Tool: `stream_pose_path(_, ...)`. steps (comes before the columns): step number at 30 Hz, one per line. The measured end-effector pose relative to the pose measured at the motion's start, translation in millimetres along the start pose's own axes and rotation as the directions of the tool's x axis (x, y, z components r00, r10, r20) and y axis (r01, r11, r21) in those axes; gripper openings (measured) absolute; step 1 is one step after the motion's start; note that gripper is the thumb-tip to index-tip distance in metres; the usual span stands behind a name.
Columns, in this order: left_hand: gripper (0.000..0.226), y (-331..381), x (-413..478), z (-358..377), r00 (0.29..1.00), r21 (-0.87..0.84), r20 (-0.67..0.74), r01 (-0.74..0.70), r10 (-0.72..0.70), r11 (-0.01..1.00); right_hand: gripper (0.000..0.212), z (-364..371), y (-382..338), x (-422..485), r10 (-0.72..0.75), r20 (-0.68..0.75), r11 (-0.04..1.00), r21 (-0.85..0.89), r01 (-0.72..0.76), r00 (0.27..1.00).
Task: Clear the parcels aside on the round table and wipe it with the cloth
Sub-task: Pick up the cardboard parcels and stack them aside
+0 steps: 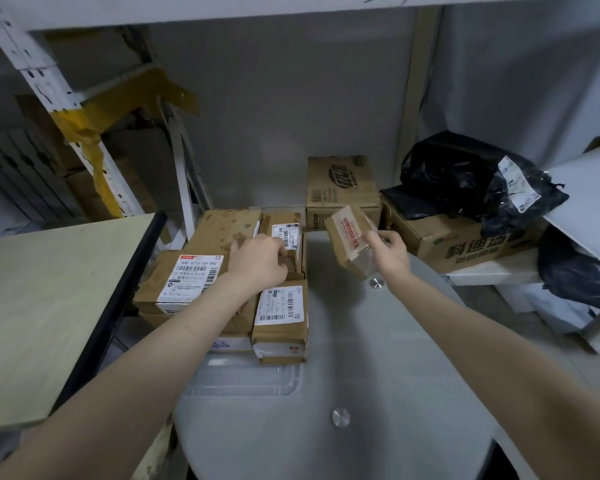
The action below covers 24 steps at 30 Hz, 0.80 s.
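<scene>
The round frosted-glass table (361, 358) fills the lower middle of the view, its right half bare apart from two small metal studs. A pale wooden desk (49, 306) stands just beside it on the left. Brown cardboard parcels with white barcode labels (222, 282) sit clustered along the table's left and far edge, stacked and touching one another. Off the table to the right, a black plastic bag (471, 178) slumps on a printed carton (465, 247). The left hand (258, 263) rests on the parcel stack, fingers curled down over a small box there. The right hand (390, 252) holds a small taped brown parcel (350, 233) tilted above the table, fingers pinching its lower corner.
</scene>
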<state>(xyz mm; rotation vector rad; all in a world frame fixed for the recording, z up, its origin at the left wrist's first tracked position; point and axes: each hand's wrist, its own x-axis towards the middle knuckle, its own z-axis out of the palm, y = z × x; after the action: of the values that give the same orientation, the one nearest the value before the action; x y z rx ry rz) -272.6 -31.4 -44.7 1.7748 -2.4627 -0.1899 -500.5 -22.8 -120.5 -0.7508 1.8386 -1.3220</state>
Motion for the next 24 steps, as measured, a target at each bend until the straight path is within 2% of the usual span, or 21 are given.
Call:
stream_pose_path(3, 0.030, 2, 0, -1, 1.000, -0.007, 0.025, 0.014, -0.013, 1.000, 0.048, -12, -1, -5, 0.062, 0.018, 0.978, 0.198, -0.064, 0.998)
stream_pose_path(8, 0.036, 5, -2, -3, 0.996, 0.002, 0.081, 0.038, -0.038, 0.999, 0.030, -29, -8, -21, 0.184, 0.117, 0.904, 0.369, -0.215, 0.976)
stream_pose_path(10, 0.040, 7, -5, -3, 0.995, -0.003, 0.092, 0.049, -0.048, 0.999, 0.028, -32, -13, -28, 0.230, 0.188, 0.844, 0.450, -0.292, 0.955)
stream_pose_path(15, 0.038, 12, -13, -9, 0.999, -0.131, -0.012, 0.042, -0.044, 0.990, 0.055, -34, -16, -40, 0.283, 0.364, 0.672, 0.584, -0.455, 0.887)
stream_pose_path(19, 0.040, 20, -24, -22, 0.989, -0.351, -0.148, -0.048, -0.005, 0.935, 0.070, -35, -18, -58, 0.260, 0.534, 0.638, 0.531, -0.558, 0.805)
stream_pose_path(21, 0.041, 23, -29, -28, 0.992, -0.515, -0.123, -0.053, -0.013, 0.856, 0.077, -36, -20, -70, 0.244, 0.610, 0.624, 0.497, -0.603, 0.754)
stream_pose_path(24, 0.058, 26, -41, -35, 0.999, -0.735, 0.042, 0.054, -0.035, 0.675, 0.088, -37, -20, -84, 0.218, 0.714, 0.637, 0.412, -0.651, 0.665)
